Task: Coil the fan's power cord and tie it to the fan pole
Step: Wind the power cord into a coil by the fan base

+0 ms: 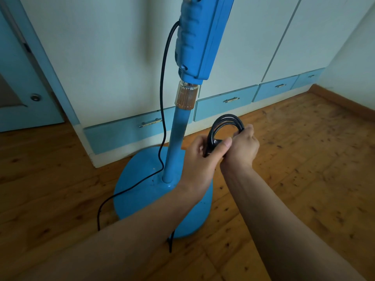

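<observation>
No text, label, brand, number or sign can be read anywhere in the head view. The blue control housing [199, 37] of the fan shows only moulded ridges and a screw, with no lettering that can be made out. The blue drawer fronts [225, 104] along the wall carry metal handles and no markings.

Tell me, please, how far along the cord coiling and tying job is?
Partly done. Several loops of the black cord are gathered into a coil held by the left hand and right hand. A long slack run remains, hanging from the fan's control box across the base. Nothing is tied to the pole yet.
</observation>
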Motion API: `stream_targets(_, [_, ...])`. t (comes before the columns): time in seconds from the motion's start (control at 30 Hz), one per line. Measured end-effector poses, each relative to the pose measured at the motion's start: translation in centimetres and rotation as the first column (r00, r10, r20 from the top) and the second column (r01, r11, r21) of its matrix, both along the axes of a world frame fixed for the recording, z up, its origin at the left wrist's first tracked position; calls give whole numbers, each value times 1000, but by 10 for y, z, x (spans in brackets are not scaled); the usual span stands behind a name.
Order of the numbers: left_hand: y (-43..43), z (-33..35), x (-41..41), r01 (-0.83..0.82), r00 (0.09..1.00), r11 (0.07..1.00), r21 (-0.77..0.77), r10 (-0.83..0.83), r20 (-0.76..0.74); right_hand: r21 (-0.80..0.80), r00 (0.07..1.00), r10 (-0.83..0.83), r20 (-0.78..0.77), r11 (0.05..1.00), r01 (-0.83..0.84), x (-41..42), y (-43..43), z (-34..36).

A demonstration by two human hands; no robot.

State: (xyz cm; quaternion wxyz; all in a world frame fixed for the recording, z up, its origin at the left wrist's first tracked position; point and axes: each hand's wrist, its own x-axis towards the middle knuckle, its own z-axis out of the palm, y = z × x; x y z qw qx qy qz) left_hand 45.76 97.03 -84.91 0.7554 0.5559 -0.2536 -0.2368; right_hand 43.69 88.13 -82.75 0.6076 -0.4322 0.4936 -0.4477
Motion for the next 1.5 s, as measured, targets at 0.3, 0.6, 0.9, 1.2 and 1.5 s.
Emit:
stream_targets(0.3, [-3, 16, 24, -161, 984, 985, 53, 164, -62, 35, 986, 163, 16, 986, -164, 13, 16, -3])
stream_targets(0.6, [17, 20, 57, -24, 780, 948, 318, -181, 599, -395, 859, 404, -314, 767, -505, -2, -2, 7])
stream_targets(0.9, [21, 21, 66, 375, 874, 902, 213, -421, 245, -171, 920, 389, -47, 904, -391, -2, -3, 12])
stream_targets(1.2, [9, 24, 60, 217, 975, 976, 4, -217, -51, -89, 898, 413, 153, 911, -403, 6, 9, 7])
stream_targets(1.5, [10, 22, 49, -164, 879, 956, 245, 28, 476, -344, 853, 455, -256, 781, -521, 0, 9, 14])
